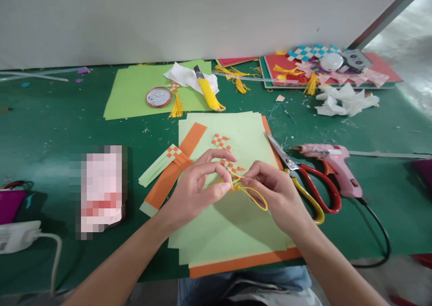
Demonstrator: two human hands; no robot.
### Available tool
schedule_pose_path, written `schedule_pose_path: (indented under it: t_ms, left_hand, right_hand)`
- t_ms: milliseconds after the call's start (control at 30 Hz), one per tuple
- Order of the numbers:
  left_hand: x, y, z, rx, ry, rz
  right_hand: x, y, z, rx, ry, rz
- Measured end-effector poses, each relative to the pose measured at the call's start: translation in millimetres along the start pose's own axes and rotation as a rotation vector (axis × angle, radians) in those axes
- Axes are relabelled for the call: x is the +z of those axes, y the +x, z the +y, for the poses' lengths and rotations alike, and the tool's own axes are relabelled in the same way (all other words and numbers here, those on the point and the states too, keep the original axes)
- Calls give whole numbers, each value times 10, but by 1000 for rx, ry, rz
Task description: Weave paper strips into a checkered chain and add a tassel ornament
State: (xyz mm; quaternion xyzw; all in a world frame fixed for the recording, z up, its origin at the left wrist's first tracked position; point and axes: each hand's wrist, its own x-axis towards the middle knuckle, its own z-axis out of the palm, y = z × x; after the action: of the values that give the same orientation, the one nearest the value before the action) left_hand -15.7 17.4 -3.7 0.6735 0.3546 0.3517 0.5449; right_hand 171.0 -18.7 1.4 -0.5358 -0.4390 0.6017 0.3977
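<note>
Thumb and fingers of my left hand [205,180] pinch a thin yellow cord [256,197] near its small knot. My right hand [273,191] grips the same cord from the other side, fingertips pressed together. A loop of the cord hangs out toward the right hand. Beneath both hands lies a stack of pale green paper [232,234]. Small orange-and-white checkered woven pieces [221,140] rest on it, one partly behind my left fingers. Left of my left hand, a strip weave [173,152] of orange and pale green paper lies across the stack's edge.
Red-and-yellow scissors [305,180] and a pink glue gun [332,162] lie right of the paper. A yellow utility knife [207,90], a round lid [159,97] and yellow tassels [177,106] are behind. A blurred-out flat object [101,189] sits left, near a white plug [20,236].
</note>
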Motion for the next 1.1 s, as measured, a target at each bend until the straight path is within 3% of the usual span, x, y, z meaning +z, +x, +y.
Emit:
schedule_pose_path:
  t_ms: [200,533,700,900,1100]
  left_hand:
    - [52,13,25,-88,28,-13]
    - [109,7,12,-15,111,102]
    - [89,8,20,-35,119,71]
    - [40,10,39,-54,-73,7]
    - [-20,7,2,-80,-218,56]
  right_hand:
    - [12,-1,1,-51,-23,-45]
    - [67,-51,51,-171,-328,53]
    - [57,-37,34,-175,-291,62]
    - [30,-15,-2,-119,-181,157]
    - [20,-5,4,-84,-85,162]
